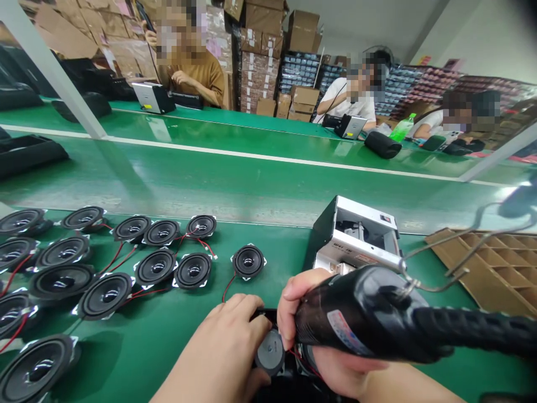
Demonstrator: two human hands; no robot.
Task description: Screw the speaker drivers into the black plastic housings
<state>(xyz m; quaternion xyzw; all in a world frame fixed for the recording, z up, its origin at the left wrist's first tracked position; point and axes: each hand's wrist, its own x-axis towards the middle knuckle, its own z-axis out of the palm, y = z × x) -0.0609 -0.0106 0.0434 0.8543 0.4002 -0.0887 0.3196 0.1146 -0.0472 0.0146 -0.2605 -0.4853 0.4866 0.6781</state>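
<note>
My right hand (323,336) is wrapped round a black electric screwdriver (369,319) whose thick cable (474,330) runs off to the right. My left hand (222,352) is closed over a black housing (272,358) at the bottom edge, fingers curled beside a round grey speaker magnet (269,351) with thin red wires. The tip of the tool is hidden between my hands.
Several black speaker drivers (155,266) with red wires lie on the green bench at left. A grey and black box unit (356,235) stands behind my hands. A cardboard divider tray (486,263) lies at right. Beyond the green conveyor (251,173), three people sit working.
</note>
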